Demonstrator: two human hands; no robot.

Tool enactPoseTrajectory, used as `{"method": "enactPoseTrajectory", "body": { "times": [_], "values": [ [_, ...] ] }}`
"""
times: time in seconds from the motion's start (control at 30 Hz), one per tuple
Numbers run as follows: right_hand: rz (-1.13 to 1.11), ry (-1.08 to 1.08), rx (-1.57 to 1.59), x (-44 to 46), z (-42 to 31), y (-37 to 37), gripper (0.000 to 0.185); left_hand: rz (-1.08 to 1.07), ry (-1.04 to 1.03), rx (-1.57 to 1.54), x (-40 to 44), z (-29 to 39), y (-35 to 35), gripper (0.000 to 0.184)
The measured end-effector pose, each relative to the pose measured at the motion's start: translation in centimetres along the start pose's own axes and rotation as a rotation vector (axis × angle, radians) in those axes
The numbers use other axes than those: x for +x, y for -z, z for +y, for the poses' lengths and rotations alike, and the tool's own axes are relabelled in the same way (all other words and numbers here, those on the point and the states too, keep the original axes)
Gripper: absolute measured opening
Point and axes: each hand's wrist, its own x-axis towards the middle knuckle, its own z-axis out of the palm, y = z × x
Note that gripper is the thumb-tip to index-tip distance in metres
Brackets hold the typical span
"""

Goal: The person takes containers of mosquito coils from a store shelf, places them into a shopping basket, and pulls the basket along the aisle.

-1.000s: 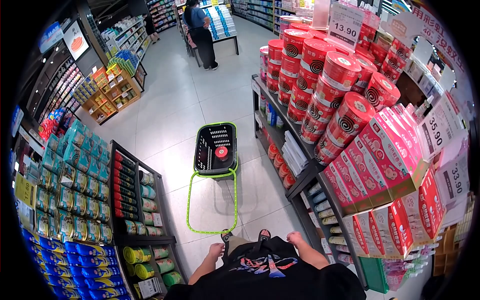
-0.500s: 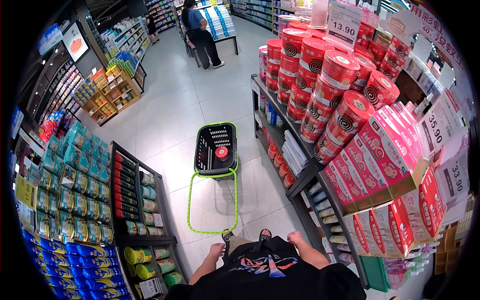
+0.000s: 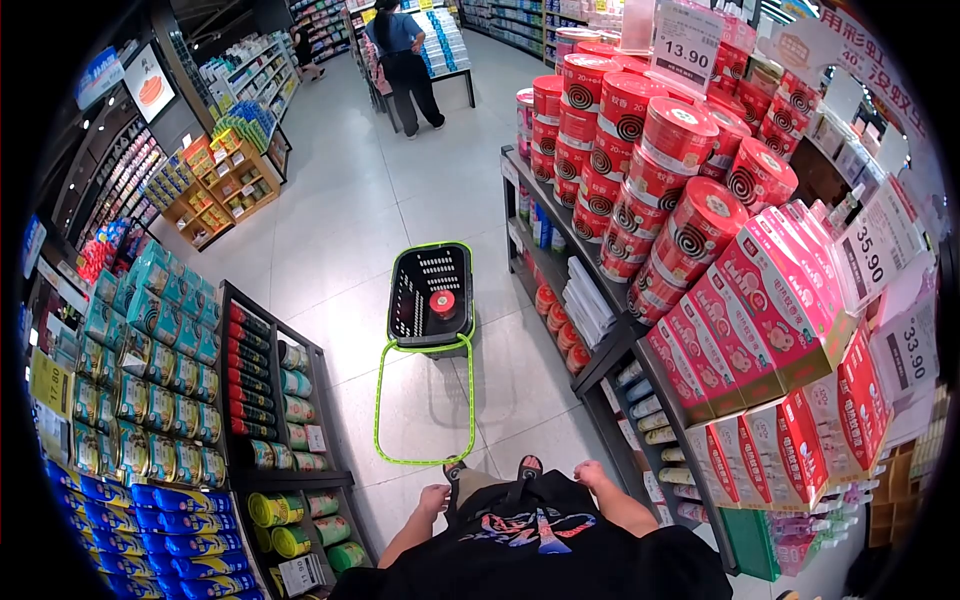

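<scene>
Little has moved since the last frame: the view has tipped slightly, so the basket point(image 3: 404, 295) sits a touch higher in it, and the other person point(image 3: 402, 75) by the far stand point(image 3: 449, 55) has shifted stance. The black basket is on the floor point(image 3: 335, 265), ahead of the wearer and between the two rows of shelving. Its green handle point(image 3: 376, 405) reaches back almost to the wearer's feet, and one red tin point(image 3: 442, 305) sits inside.

The left hand point(image 3: 433, 498) and right hand point(image 3: 590, 476) are at either side of the body, loosely curled, with nothing seen in them; whether the fingers are pressed together cannot be told. The left one is nearest the handle, apart from it.

Good handling of the basket, as a judgement, calls for a grip at the middle of the handle's near bar and a slow, straight pull, so that the tin does not tip and the corners clear the right shelf point(image 3: 592, 385), with its stacked red tins point(image 3: 683, 135) and pink boxes point(image 3: 745, 315) above.

Whether the handle touches the floor is unclear, and the basket's underside is hidden. The lens border cuts off the outer displays, and the distant labels are too small to read.
</scene>
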Motion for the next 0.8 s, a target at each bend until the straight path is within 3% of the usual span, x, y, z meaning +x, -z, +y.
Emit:
{"method": "enactPoseTrajectory", "body": {
  "times": [0.8],
  "values": [
    [0.003, -0.008, -0.009, 0.07, -0.13, -0.13, 0.013, 0.022, 0.007, 0.041, -0.39, 0.55, -0.26, 0.025]
  ]
}}
